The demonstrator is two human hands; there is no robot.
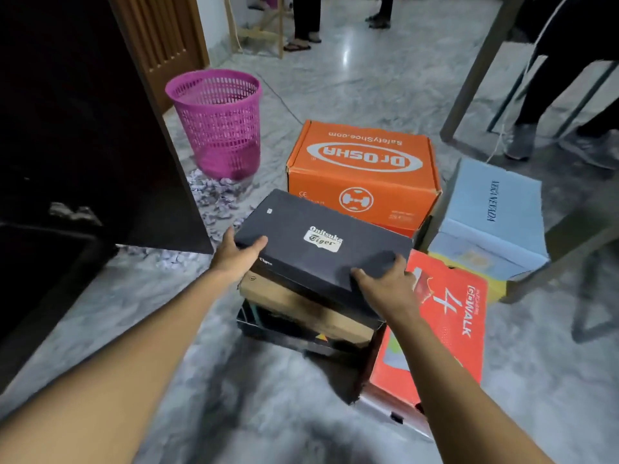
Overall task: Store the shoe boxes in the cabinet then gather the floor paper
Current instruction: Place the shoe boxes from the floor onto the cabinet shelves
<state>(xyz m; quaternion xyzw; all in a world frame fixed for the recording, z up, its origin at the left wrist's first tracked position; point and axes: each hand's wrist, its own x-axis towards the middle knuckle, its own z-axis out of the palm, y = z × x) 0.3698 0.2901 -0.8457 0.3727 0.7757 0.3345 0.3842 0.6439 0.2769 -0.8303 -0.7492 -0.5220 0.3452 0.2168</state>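
Atop the floor stack (pixel 301 313): Onitsuka Tiger shoe box (pixel 321 239), long axis left-right.
Left hand (pixel 234 259): grip clasps the left end.
Right hand (pixel 385 286): grip clasps the right near corner.
Cabinet (pixel 83 145): left of the box, nearer the left hand.

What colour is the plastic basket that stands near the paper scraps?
The basket is bright pink; the head view shows it clearly.

Head-worn view, forward and down, seemingly close over the shoe boxes (pixel 323 242)
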